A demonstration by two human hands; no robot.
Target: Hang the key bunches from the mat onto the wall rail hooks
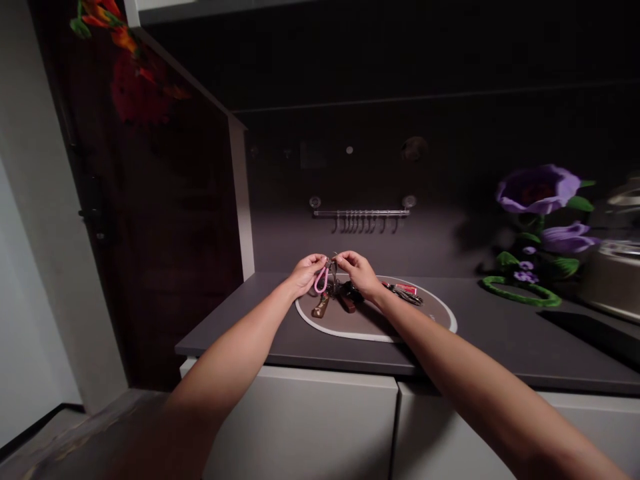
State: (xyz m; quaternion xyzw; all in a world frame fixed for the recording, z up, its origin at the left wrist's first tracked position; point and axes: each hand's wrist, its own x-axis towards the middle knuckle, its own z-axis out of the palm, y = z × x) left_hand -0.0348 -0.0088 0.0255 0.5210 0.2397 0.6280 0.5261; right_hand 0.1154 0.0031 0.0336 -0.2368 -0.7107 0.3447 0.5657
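fingers point(319, 261) pinching narrow, right hand point(359, 273) gripping small metal ring point(333, 265), left hand point(304, 275) holding pink loop strap point(321, 282); key bunch point(341, 291) sitting on oval mat point(350, 335) just below (bunch likely heavy, stiff; soft strap offering easiest hold, ring slippery, fiddly).

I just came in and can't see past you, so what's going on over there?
A person is standing at a dark counter, using both bare hands. The left hand is pinching a pink loop strap, and the right hand is pinching a small metal ring close beside it. Just below the hands, a bunch of key fobs sits on an oval mat. Its white edge curves around them.
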